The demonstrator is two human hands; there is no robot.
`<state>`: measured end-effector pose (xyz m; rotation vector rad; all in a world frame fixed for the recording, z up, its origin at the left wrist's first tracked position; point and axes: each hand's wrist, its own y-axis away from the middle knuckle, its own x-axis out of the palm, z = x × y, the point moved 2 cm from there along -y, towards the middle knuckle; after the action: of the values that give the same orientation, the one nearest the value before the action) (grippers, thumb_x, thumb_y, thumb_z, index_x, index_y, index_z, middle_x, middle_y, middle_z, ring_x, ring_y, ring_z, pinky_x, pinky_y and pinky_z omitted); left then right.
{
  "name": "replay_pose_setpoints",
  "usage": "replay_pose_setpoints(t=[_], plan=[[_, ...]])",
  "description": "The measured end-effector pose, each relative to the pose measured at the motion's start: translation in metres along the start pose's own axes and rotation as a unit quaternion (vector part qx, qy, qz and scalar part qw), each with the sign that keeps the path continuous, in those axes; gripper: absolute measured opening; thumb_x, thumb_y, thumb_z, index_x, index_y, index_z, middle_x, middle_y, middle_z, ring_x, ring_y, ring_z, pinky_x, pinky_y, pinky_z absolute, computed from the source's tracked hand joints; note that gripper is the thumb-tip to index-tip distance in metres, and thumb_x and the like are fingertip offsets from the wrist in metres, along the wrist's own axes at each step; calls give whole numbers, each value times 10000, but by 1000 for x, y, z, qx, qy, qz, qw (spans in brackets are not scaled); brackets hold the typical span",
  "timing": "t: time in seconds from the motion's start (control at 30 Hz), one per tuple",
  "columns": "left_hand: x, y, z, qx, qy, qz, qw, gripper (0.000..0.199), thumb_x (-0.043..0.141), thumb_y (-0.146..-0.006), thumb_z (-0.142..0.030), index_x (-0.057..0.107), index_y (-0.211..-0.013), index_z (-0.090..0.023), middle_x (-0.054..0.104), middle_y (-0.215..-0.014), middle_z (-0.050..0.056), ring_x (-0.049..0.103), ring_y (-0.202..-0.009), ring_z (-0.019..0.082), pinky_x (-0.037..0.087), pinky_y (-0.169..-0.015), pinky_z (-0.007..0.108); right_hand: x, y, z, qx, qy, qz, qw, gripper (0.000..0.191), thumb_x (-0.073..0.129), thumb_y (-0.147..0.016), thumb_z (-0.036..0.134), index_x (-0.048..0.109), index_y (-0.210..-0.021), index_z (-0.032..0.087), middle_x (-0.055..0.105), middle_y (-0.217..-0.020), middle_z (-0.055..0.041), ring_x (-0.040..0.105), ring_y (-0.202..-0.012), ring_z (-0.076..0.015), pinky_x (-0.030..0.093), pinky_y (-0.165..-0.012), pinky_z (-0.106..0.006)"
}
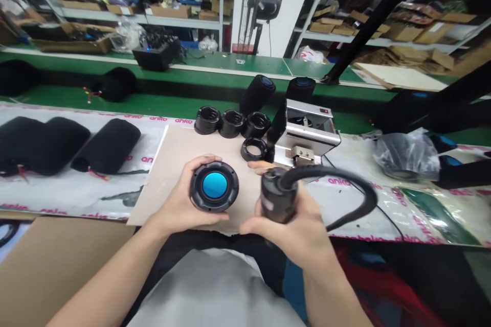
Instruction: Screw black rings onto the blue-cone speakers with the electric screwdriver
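Observation:
My left hand (178,207) is wrapped round the side of a black round speaker (196,195), seen end-on. Its notched rim surrounds a shiny blue disc, and the body below is hidden. To its right, my right hand (305,227) grips an upright black electric screwdriver (278,196); a thick cord curves from its top toward the right. The bit cannot be seen. Speaker and driver are apart, above the beige board (174,150). Just beyond lie several black rings, including a nearer ring (253,149) and an upper-left ring (207,119).
A silver screw feeder (312,130) stands behind the driver. Black cylinders with blue ends (259,93) stand at the back. Dark fabric-covered cylinders (111,145) with wires lie left. A clear plastic bag (404,153) is on the right. Loaded shelves (192,23) line the background.

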<state>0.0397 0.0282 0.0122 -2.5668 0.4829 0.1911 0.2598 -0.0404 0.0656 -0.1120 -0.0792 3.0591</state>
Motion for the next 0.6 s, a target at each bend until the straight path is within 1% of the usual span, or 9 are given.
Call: replay_pose_setpoints(t=[0.03,0.07,0.1,0.13,0.2,0.27,0.4,0.53,0.6], plan=[[0,1,1,-6,7,-3,1000,1048,1047,-586,-371,465,-1454,-287,559,-1503,160,576,-1432,364,482,-1200,525,8,-3,1,-20,24,25,999,731,1019,-602,251,695,-1253,329,649,-1447,-35,699,-1218,-294,624,-1007,-415],[1,1,3,-10,16,-6,1000,1057,1048,-577,-394,467,-1452,-285,555,-1510,160,577,-1430,369,485,-1198,524,15,-7,2,-38,43,47,997,746,1011,-619,250,685,-1283,349,608,-1507,-16,621,-1364,-299,575,-1116,-420],[2,2,4,-12,27,-9,1000,1055,1045,-577,-415,468,-1451,-284,552,-1515,158,577,-1430,371,488,-1197,523,21,-10,2,-48,62,67,995,721,990,-659,246,678,-1296,368,585,-1536,6,566,-1436,-284,546,-1161,-404],[2,2,5,-14,36,-11,999,1048,1040,-584,-432,470,-1451,-282,553,-1517,157,577,-1429,373,491,-1197,521,25,-12,2,-49,80,82,992,684,963,-703,239,670,-1304,387,588,-1533,25,551,-1456,-263,548,-1159,-380],[4,2,5,-18,49,-13,999,1021,1023,-615,-444,471,-1457,-277,560,-1516,153,576,-1428,375,488,-1202,518,27,-16,4,-39,116,88,988,637,919,-760,224,659,-1310,415,624,-1497,47,578,-1431,-238,592,-1085,-338],[6,1,3,-17,56,-12,998,993,1010,-640,-438,476,-1462,-276,571,-1508,147,580,-1422,375,490,-1201,514,25,-19,7,-32,155,86,984,648,916,-758,235,651,-1318,425,635,-1489,48,598,-1411,-250,617,-1032,-341],[11,2,3,-4,71,-24,997,1010,1015,-636,-390,468,-1482,-309,574,-1504,120,602,-1397,366,507,-1178,503,20,-21,15,16,222,103,969,659,909,-765,307,628,-1348,427,638,-1488,32,623,-1379,-282,591,-1079,-436],[16,4,6,10,65,-58,996,1102,1010,-645,-373,390,-1555,-332,553,-1526,133,596,-1402,370,494,-1187,525,22,-17,15,26,250,70,965,660,902,-756,355,625,-1353,406,610,-1533,11,579,-1429,-323,555,-1122,-508],[15,3,6,22,54,-48,997,1138,1006,-659,-370,350,-1588,-346,543,-1534,137,583,-1414,370,468,-1211,540,24,-16,12,33,233,56,970,654,904,-740,358,638,-1337,381,634,-1504,-10,609,-1389,-339,560,-1112,-525]])
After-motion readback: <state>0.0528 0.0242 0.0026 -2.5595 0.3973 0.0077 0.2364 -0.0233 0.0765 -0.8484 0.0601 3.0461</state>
